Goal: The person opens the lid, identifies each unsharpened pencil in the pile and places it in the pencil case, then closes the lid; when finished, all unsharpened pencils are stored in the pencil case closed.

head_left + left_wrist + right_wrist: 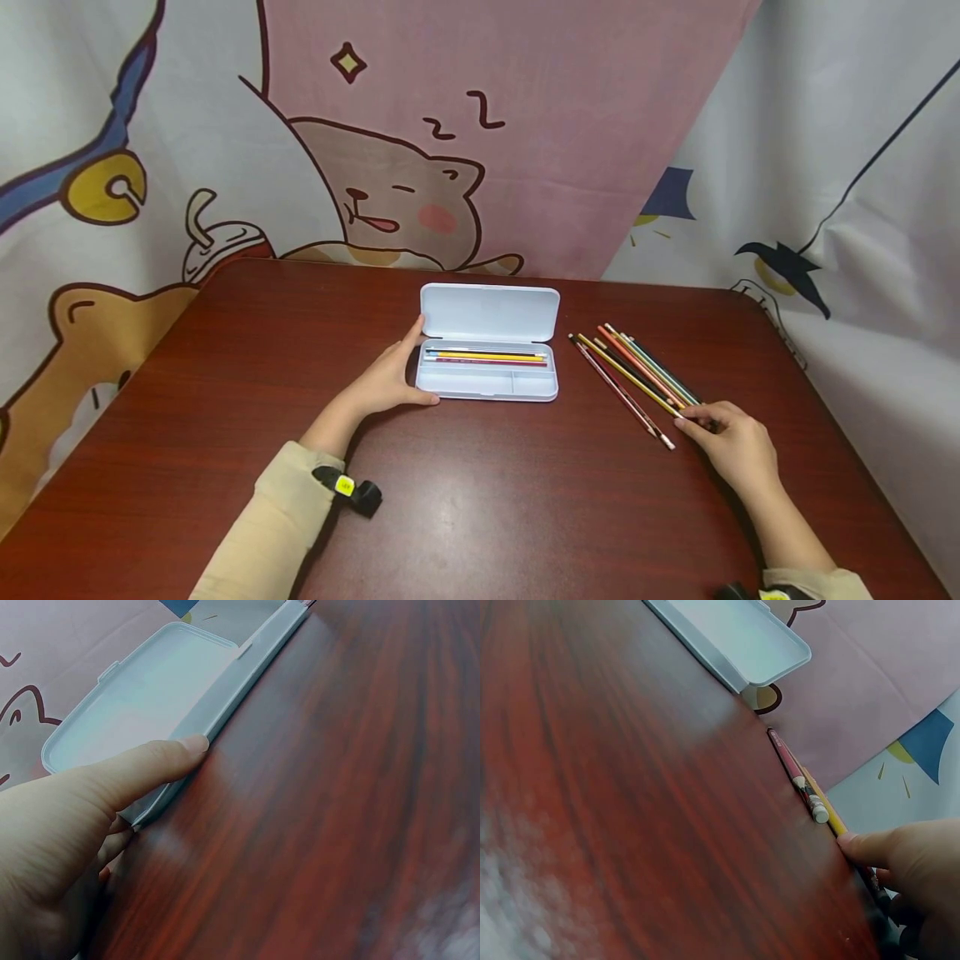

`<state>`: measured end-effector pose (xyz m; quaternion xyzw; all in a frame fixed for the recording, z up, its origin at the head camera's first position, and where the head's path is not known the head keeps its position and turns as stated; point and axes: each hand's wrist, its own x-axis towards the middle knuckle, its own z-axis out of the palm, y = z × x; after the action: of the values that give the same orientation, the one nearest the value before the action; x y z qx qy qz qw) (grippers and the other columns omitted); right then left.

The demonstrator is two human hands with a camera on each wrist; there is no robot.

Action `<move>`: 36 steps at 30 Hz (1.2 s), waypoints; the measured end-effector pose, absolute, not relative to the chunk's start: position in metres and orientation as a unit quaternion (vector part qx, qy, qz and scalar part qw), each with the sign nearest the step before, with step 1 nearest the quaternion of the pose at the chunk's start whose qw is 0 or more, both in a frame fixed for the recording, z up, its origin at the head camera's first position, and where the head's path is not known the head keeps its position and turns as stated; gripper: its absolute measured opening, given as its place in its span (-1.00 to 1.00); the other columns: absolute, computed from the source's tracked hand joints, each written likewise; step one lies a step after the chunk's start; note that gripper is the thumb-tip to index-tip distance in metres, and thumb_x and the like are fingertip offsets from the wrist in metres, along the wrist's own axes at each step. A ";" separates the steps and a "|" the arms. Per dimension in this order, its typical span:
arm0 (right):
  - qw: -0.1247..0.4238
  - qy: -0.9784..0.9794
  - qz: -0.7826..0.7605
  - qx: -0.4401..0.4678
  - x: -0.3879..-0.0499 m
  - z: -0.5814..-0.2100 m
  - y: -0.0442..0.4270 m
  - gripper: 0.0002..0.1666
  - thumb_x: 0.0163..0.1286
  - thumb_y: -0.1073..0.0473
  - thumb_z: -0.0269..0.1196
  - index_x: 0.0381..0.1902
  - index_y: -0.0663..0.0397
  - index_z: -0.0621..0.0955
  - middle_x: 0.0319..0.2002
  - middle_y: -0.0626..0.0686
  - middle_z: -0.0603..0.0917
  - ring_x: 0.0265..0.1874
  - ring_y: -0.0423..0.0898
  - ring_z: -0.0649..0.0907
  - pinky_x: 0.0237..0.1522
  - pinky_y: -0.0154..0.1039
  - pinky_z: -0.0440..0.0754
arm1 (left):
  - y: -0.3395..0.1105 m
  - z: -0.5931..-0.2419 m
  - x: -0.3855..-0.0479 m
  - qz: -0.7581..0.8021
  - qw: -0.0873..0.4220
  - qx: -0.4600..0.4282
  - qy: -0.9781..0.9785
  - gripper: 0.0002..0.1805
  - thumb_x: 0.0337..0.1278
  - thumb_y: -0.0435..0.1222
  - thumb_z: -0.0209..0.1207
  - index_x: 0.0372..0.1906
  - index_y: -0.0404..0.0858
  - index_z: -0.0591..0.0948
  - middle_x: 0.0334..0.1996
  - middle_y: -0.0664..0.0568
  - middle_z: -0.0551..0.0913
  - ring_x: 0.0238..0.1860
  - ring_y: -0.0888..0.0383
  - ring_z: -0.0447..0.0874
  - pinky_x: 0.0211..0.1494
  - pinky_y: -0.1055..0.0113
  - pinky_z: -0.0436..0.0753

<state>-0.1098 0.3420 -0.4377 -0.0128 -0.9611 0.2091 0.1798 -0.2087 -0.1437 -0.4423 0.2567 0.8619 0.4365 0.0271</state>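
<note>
A white pencil case (442,383) lies with its lid (491,312) raised, several pencils (487,356) in its rear compartment. My left hand (386,379) holds the case's left end, the thumb along the front edge and a finger at the back by the hinge. To the right, loose pencils (637,354) lie slantwise in a bunch. My right hand (735,442) pinches the near end of a yellow pencil (832,817) at that bunch; its other fingers are partly hidden. Just left of it lie a dark red pencil (784,755) and a white-tipped pencil (820,813).
The dark red wooden table (465,500) reaches back to a cartoon-printed cloth (555,167). Cloth also hangs along the right side. A black wrist strap with a small camera (363,497) sits on my left sleeve.
</note>
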 end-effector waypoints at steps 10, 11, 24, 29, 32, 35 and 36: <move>0.174 -0.963 0.207 -0.022 -0.110 -0.438 0.342 -0.80 0.17 0.06 0.42 -0.39 0.08 0.73 -0.31 0.09 0.67 -0.44 0.01 0.57 -0.55 -0.17 0.36 | -0.144 -0.442 -0.208 0.434 0.030 0.254 0.864 0.46 -0.43 -0.26 0.60 0.53 -0.17 -0.23 0.28 -0.17 0.38 0.29 -0.04 0.28 0.35 0.00 0.13; 0.175 -0.962 0.208 -0.025 -0.110 -0.438 0.342 -0.80 0.18 0.07 0.41 -0.39 0.10 0.72 -0.31 0.10 0.67 -0.45 0.00 0.56 -0.55 -0.17 0.36 | -0.144 -0.442 -0.208 0.434 0.029 0.253 0.864 0.46 -0.43 -0.25 0.60 0.53 -0.17 -0.23 0.28 -0.18 0.38 0.29 -0.04 0.28 0.35 0.00 0.13; 0.202 -0.955 0.216 -0.030 -0.109 -0.437 0.343 -0.82 0.34 0.12 0.27 -0.30 0.12 0.70 -0.36 0.02 0.58 -0.58 -0.19 0.43 -0.63 -0.24 0.31 | -0.144 -0.441 -0.208 0.433 0.032 0.250 0.865 0.46 -0.43 -0.27 0.60 0.53 -0.17 -0.23 0.27 -0.18 0.38 0.29 -0.04 0.28 0.35 0.00 0.13; 0.215 -0.951 0.221 -0.033 -0.109 -0.434 0.340 -0.83 0.35 0.14 0.26 -0.29 0.15 0.68 -0.34 0.06 0.58 -0.58 -0.17 0.42 -0.59 -0.18 0.32 | -0.143 -0.441 -0.207 0.430 0.033 0.249 0.867 0.46 -0.43 -0.25 0.60 0.53 -0.16 -0.23 0.28 -0.18 0.38 0.29 -0.05 0.28 0.35 -0.01 0.14; 0.230 -0.946 0.226 -0.028 -0.110 -0.433 0.337 -0.85 0.34 0.16 0.26 -0.29 0.14 0.67 -0.33 0.05 0.58 -0.54 -0.18 0.43 -0.54 -0.14 0.33 | -0.143 -0.441 -0.207 0.433 0.033 0.251 0.865 0.46 -0.43 -0.25 0.60 0.53 -0.16 -0.23 0.28 -0.18 0.37 0.29 -0.04 0.28 0.35 0.00 0.14; 0.240 -0.944 0.227 -0.013 -0.111 -0.433 0.332 -0.87 0.34 0.18 0.27 -0.29 0.14 0.66 -0.32 0.03 0.57 -0.52 -0.19 0.42 -0.54 -0.14 0.33 | -0.143 -0.441 -0.207 0.435 0.029 0.252 0.864 0.46 -0.44 -0.26 0.60 0.53 -0.17 -0.23 0.27 -0.18 0.38 0.28 -0.04 0.29 0.34 0.00 0.15; 0.243 -0.943 0.228 -0.007 -0.112 -0.433 0.331 -0.88 0.33 0.18 0.27 -0.29 0.13 0.65 -0.32 0.02 0.56 -0.53 -0.19 0.42 -0.55 -0.15 0.33 | -0.143 -0.441 -0.208 0.436 0.029 0.252 0.863 0.46 -0.44 -0.27 0.60 0.53 -0.17 -0.23 0.27 -0.18 0.38 0.28 -0.04 0.29 0.34 0.01 0.15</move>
<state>-0.1119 0.3306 -0.4329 -0.0071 -0.9428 0.2283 0.2427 -0.2075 -0.1433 -0.4411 0.2519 0.8635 0.4361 0.0286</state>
